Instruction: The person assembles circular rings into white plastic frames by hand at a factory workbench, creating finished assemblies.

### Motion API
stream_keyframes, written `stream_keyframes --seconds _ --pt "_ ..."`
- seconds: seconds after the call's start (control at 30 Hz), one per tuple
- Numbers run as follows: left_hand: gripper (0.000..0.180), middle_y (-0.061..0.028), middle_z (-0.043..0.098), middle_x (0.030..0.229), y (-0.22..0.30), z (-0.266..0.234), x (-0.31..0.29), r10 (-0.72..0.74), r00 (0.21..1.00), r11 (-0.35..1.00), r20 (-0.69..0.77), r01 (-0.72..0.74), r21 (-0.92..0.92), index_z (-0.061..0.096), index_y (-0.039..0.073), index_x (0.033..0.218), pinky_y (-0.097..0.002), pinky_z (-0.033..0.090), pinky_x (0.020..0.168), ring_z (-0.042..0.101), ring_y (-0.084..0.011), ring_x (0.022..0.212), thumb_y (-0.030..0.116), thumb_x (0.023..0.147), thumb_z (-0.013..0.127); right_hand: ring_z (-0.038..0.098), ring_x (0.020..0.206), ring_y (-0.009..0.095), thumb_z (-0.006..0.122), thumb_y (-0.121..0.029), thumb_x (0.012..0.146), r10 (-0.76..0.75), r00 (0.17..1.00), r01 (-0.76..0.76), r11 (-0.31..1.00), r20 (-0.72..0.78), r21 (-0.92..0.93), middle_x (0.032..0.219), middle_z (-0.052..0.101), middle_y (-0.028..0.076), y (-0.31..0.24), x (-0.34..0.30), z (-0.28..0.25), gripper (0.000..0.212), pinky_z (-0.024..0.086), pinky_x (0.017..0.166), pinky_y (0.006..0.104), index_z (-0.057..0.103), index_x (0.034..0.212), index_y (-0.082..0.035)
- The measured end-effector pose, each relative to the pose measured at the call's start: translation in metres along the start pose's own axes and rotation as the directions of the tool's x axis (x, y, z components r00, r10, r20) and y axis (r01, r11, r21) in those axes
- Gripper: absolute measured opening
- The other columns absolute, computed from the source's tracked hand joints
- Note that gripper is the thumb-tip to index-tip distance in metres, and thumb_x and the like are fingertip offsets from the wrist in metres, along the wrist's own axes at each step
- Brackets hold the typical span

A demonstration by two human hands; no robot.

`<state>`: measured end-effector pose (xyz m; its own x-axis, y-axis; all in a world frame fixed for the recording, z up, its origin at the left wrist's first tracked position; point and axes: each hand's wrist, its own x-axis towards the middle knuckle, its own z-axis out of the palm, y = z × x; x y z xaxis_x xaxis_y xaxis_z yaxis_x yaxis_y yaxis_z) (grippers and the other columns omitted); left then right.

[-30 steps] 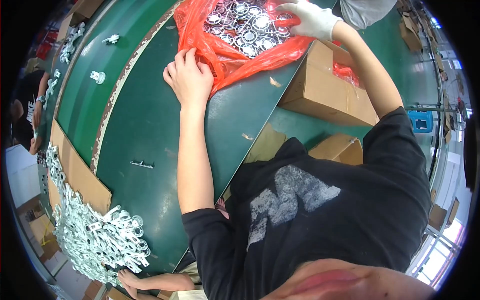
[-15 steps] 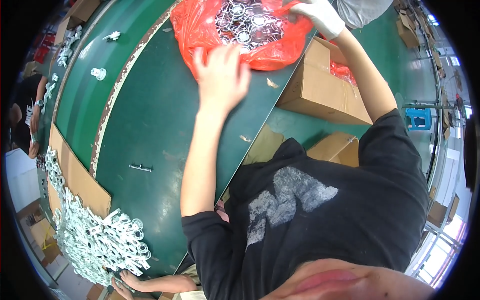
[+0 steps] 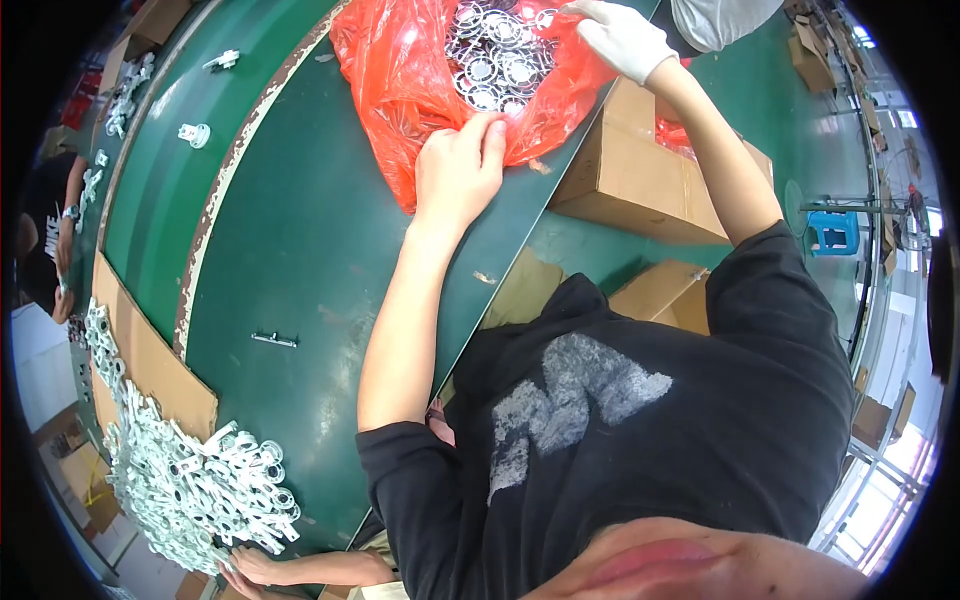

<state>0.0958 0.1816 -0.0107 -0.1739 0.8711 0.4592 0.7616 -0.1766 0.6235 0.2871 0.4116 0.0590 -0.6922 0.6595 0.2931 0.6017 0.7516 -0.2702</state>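
Observation:
A red plastic bag (image 3: pixel 388 95) lies opened out at the far edge of the green table, with shiny round chrome-coloured parts (image 3: pixel 500 65) heaped in its mouth. My bare left hand (image 3: pixel 457 168) is closed on the near rim of the bag, thumb and fingers pinching the film. On my right hand (image 3: pixel 622 42) is a white glove; its fingers curl over the right side of the bag's rim and appear to grip it. The fingertips of that hand are partly hidden by the film.
Many pale plastic parts (image 3: pixel 190 480) are piled at the lower left beside a cardboard sheet (image 3: pixel 150 350). Another person's hands (image 3: pixel 255 568) touch that pile. A thin metal part (image 3: pixel 274 340) lies on the table (image 3: pixel 310 250). Cardboard boxes (image 3: pixel 640 175) stand to the right.
My left hand has gone from spread fingers to a closed grip on the bag's near rim. The rim is drawn toward me and the opening looks narrower.

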Motion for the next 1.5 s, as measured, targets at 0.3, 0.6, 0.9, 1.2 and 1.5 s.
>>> stream_keyframes --seconds 0.3,0.6,0.9,1.2,1.5 --pt "0.014 -0.0119 0.073 0.080 -0.002 -0.003 -0.002 0.127 0.989 0.991 0.071 -0.129 0.035 0.075 0.013 0.102 -0.0407 0.052 0.077 0.068 -0.0310 0.072 0.017 0.091 0.066 0.066 0.106 0.033 0.065 -0.026 0.087 -0.238 0.969 0.245 0.961 0.065 -0.126 0.113 0.067 0.018 -0.002 -0.025 -0.044 0.034 0.052 0.094 0.0405 0.068 0.113 -0.005" --pt "0.017 -0.0056 0.073 0.085 0.002 -0.006 -0.003 0.268 0.937 0.957 0.224 -0.286 0.049 0.075 0.014 0.103 -0.0456 0.042 0.105 0.070 -0.0263 0.086 0.014 0.088 0.067 0.065 0.104 0.036 0.061 -0.026 0.093 0.092 0.988 -0.085 0.994 -0.121 0.061 0.107 0.071 0.015 -0.031 0.017 -0.014 0.028 0.051 0.093 0.0432 0.070 0.106 -0.002" --pt "0.027 -0.0023 0.065 0.124 0.016 -0.004 -0.010 0.277 0.912 0.955 0.302 -0.296 0.017 0.077 0.014 0.102 -0.0397 0.052 0.094 0.066 -0.0242 0.103 0.003 0.080 0.066 0.063 0.113 0.038 0.060 -0.017 0.087 -0.170 0.974 0.200 0.953 0.148 -0.227 0.118 0.063 0.019 -0.066 0.008 -0.024 0.039 0.052 0.092 0.0484 0.061 0.125 -0.006" --pt "0.022 -0.0030 0.066 0.123 0.014 -0.001 -0.008 0.203 0.914 0.971 0.352 -0.234 0.046 0.076 0.014 0.104 -0.0396 0.058 0.081 0.070 -0.0254 0.099 0.010 0.084 0.067 0.069 0.102 0.035 0.055 -0.013 0.088 -0.011 0.999 0.001 0.941 -0.030 -0.339 0.104 0.070 0.013 -0.022 0.010 -0.013 0.026 0.055 0.087 0.0448 0.072 0.107 -0.009" --pt "0.021 -0.0029 0.066 0.122 0.009 0.001 -0.011 0.217 0.927 0.969 0.307 -0.242 0.046 0.075 0.013 0.104 -0.0396 0.058 0.080 0.071 -0.0259 0.095 0.010 0.085 0.067 0.068 0.103 0.036 0.062 -0.047 0.090 -0.114 0.942 0.169 0.974 0.317 -0.152 0.109 0.072 0.019 -0.073 0.033 -0.008 0.047 0.053 0.091 0.0465 0.071 0.113 -0.007"
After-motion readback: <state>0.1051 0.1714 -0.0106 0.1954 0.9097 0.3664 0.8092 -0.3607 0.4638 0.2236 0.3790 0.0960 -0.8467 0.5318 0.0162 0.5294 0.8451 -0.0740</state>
